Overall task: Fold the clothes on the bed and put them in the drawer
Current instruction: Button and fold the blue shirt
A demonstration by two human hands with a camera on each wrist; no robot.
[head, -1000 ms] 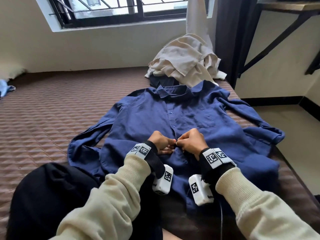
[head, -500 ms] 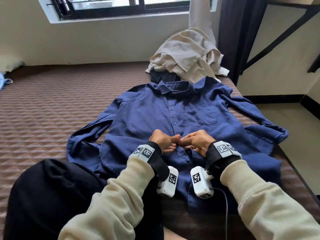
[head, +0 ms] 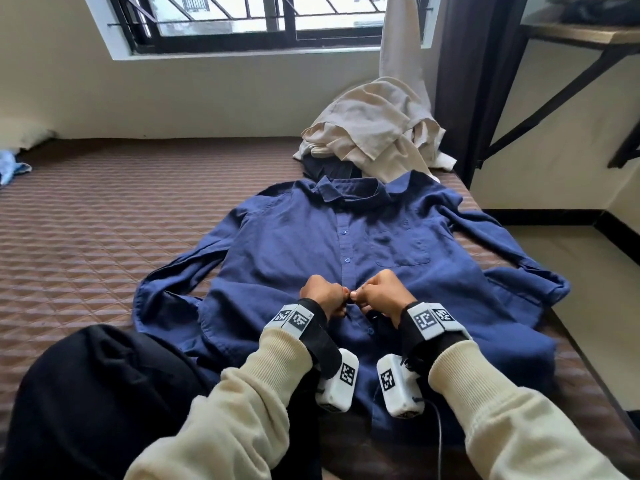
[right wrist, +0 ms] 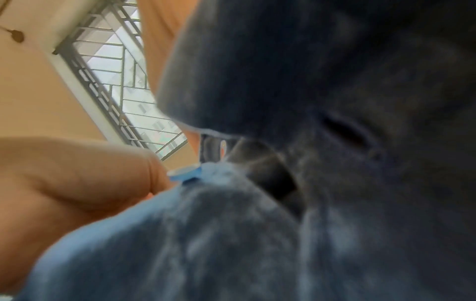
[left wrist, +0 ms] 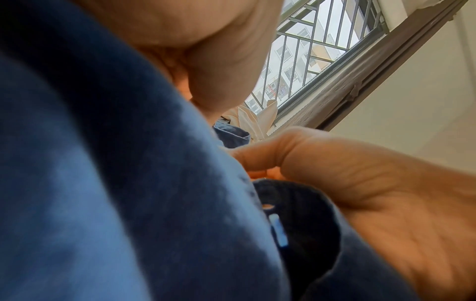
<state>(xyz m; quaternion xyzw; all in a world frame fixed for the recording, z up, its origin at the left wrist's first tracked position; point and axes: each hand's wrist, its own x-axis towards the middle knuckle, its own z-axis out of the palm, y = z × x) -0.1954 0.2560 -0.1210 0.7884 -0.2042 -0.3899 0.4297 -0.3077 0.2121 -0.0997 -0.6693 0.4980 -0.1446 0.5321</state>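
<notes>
A blue button-up shirt (head: 287,258) lies face up on the brown quilted bed (head: 86,237), collar toward the window, sleeves spread to both sides. My left hand (head: 323,299) and right hand (head: 379,296) meet at its front placket below the chest pocket, fingers curled, each pinching an edge of the cloth. In the right wrist view a blue button (right wrist: 184,173) sits by a fingertip, with a buttonhole (right wrist: 345,132) in the dark fold above. The left wrist view shows blue shirt cloth (left wrist: 103,203) up close and another button (left wrist: 278,230).
A heap of beige clothes (head: 374,126) with a dark garment under it lies beyond the collar, against the wall. My dark-trousered knee (head: 97,393) rests at the lower left. The bed's right edge drops to the floor (head: 571,289). A wall shelf (head: 581,32) hangs upper right.
Both hands stay together on the placket, shifting only slightly. The head view has tilted, showing more of the window and collar.
</notes>
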